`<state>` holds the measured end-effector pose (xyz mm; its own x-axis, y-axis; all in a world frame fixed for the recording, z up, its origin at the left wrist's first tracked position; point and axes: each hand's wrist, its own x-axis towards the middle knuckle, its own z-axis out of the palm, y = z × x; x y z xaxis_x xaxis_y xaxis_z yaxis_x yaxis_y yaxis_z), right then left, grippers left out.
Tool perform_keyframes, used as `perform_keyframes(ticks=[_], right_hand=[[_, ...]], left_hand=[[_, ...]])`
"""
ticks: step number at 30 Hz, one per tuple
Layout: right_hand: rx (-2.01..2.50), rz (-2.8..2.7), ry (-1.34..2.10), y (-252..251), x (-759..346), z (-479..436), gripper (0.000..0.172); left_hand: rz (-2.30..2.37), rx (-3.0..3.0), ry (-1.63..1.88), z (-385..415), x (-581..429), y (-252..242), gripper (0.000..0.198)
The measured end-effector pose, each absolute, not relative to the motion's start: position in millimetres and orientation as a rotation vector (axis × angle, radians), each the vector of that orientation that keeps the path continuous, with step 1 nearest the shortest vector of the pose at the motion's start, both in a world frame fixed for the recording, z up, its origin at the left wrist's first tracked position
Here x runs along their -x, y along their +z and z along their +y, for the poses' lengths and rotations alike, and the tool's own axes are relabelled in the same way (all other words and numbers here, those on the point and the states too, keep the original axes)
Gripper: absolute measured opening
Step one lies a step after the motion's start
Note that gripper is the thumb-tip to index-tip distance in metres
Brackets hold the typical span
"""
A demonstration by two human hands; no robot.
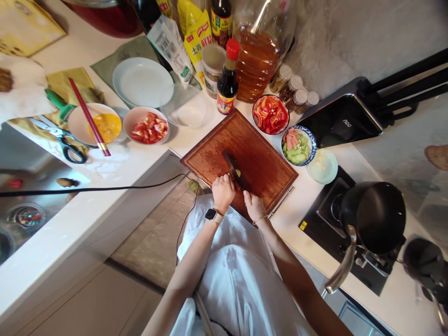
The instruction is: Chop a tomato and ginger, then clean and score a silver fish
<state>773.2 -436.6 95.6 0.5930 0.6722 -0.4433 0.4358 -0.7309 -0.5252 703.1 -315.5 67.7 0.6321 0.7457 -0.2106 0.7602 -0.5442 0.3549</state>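
Note:
A brown wooden cutting board (259, 154) lies on the white counter in front of me. My right hand (254, 204) is closed round the handle of a dark knife (231, 169) whose blade lies across the board. My left hand (223, 192), with a smartwatch on the wrist, is curled with its fingertips on a small yellowish piece of food (238, 173) beside the blade. The piece is too small to name.
Bowls of chopped tomato (150, 127), beaten egg with red chopsticks (100, 123), red pepper (270, 114) and mixed green and pink slices (297, 145) ring the board. Sauce bottle (227, 79), oil jug (257, 56), empty plate (143, 82), scissors (68, 144), black pan on hob (374, 214), sink at left.

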Motion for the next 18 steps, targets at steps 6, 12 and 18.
perform_keyframes(ticks=[6, 12, 18], right_hand=[[2.448, -0.901, 0.918, 109, -778, -451, 0.062], [2.478, -0.891, 0.974, 117, -773, -458, 0.059], [2.541, -0.944, 0.959, 117, -766, -460, 0.054]], left_hand=[[1.196, -2.474, -0.059, -315, -704, 69, 0.029], [1.191, -2.501, -0.054, -316, -703, 68, 0.026], [1.196, -2.474, -0.047, -317, -703, 65, 0.026]])
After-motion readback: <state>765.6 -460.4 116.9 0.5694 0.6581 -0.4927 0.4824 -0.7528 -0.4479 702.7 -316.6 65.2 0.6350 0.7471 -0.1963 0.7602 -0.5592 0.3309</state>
